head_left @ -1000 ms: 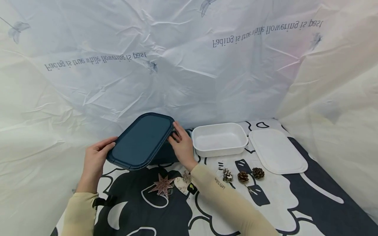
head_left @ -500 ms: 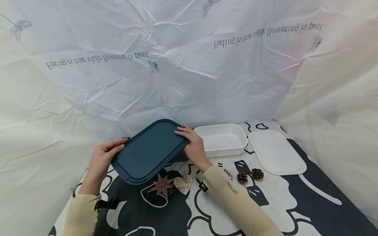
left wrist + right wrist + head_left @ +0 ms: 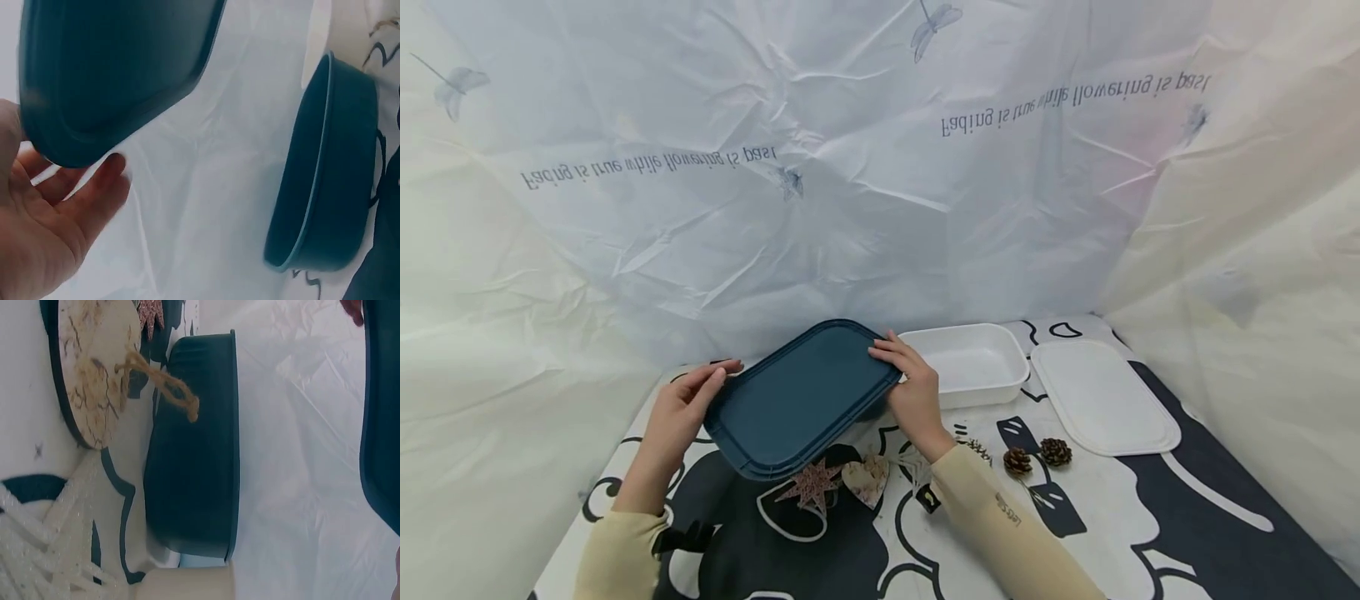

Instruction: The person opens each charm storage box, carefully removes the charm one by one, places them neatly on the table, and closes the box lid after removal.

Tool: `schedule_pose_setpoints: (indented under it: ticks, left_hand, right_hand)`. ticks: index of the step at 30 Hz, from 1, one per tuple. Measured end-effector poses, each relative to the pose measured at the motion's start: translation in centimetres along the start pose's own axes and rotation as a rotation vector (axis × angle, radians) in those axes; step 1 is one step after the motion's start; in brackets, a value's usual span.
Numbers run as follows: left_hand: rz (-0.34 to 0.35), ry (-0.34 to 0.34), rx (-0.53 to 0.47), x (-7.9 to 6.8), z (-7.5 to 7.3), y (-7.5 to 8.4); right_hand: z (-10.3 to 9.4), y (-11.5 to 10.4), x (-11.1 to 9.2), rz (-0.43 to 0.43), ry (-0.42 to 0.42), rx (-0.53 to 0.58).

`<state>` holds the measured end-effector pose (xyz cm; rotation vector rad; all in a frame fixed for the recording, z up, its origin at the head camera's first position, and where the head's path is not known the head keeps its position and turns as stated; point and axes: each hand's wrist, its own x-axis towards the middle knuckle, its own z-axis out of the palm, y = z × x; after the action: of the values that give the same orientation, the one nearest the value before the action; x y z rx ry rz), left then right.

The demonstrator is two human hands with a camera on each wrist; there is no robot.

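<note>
Both hands hold a dark blue rectangular lid (image 3: 805, 396), tilted in the air above the cloth. My left hand (image 3: 677, 425) pinches its left corner; in the left wrist view the fingers (image 3: 103, 190) lie at its underside. My right hand (image 3: 917, 400) grips the right end, fingers on top and thumb hidden. Below and behind the lid stands a matching blue box (image 3: 344, 169), uncovered and apart from it. The head view mostly hides this box behind the lid. A pink glittery star (image 3: 814, 485) and a heart ornament (image 3: 867, 479) with a twine loop lie in front.
A white box (image 3: 981, 396) stands uncovered right of the lid, with a white lid (image 3: 1105, 396) flat beside it. Pinecones (image 3: 1017, 461) lie in front of them. A whitish openwork ornament (image 3: 56, 544) lies near the heart. White sheeting (image 3: 850, 233) rises behind and at both sides.
The blue lid has moved rightward and nearer to me. My right hand has shifted from below the lid's right edge to a grip over it, fingers on top. My left hand has moved right with it.
</note>
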<state>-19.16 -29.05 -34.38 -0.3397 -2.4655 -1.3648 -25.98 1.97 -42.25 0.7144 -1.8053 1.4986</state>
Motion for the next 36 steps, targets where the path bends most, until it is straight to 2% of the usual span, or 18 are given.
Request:
schedule_pose_setpoints:
  ticks: [3, 6, 12, 16, 19, 22, 25, 27, 31, 34, 36]
  left_hand:
    - [0.085, 0.014, 0.075, -0.8, -0.1, 0.8]
    - [0.205, 0.005, 0.127, -1.6, -0.5, 1.7]
    - [0.524, -0.098, 0.27, -2.1, -0.5, 2.9]
    - [0.693, -0.08, 0.398, -1.9, 0.5, 3.0]
    - [0.756, -0.066, 0.397, -1.8, 1.2, 2.9]
    - [0.788, -0.114, 0.307, -1.8, 1.5, 2.9]
    - [0.813, -0.152, 0.261, -1.8, 1.8, 3.1]
    - [0.834, -0.135, 0.296, -1.8, 2.0, 3.2]
    - [0.835, -0.099, 0.392, -1.6, 2.3, 3.5]
    - [0.851, -0.068, 0.388, -1.3, 2.4, 3.5]
    - [0.887, -0.037, 0.36, -1.0, 2.6, 3.5]
  right_hand:
    - [-0.3, 0.2, -0.1, 0.027, 0.022, 0.007]
    - [-0.8, 0.3, 0.1, 0.053, 0.038, 0.001]
    - [-1.7, 0.2, 0.8, 0.075, 0.06, -0.06]
    - [-2.1, 0.1, 1.0, 0.06, 0.058, -0.083]
    - [-2.5, 0.1, 1.2, 0.063, 0.053, -0.09]
    - [-2.7, 0.1, 1.2, 0.093, 0.061, -0.087]
    - [-2.9, 0.1, 1.4, 0.124, 0.079, -0.063]
    - [-3.1, 0.1, 1.4, 0.139, 0.088, -0.04]
    - [-3.5, -2.4, 1.9, 0.168, 0.084, -0.011]
    - [-3.6, -4.4, 2.2, 0.186, 0.076, -0.004]
    - [-3.6, -4.6, 2.2, 0.181, 0.079, 0.003]
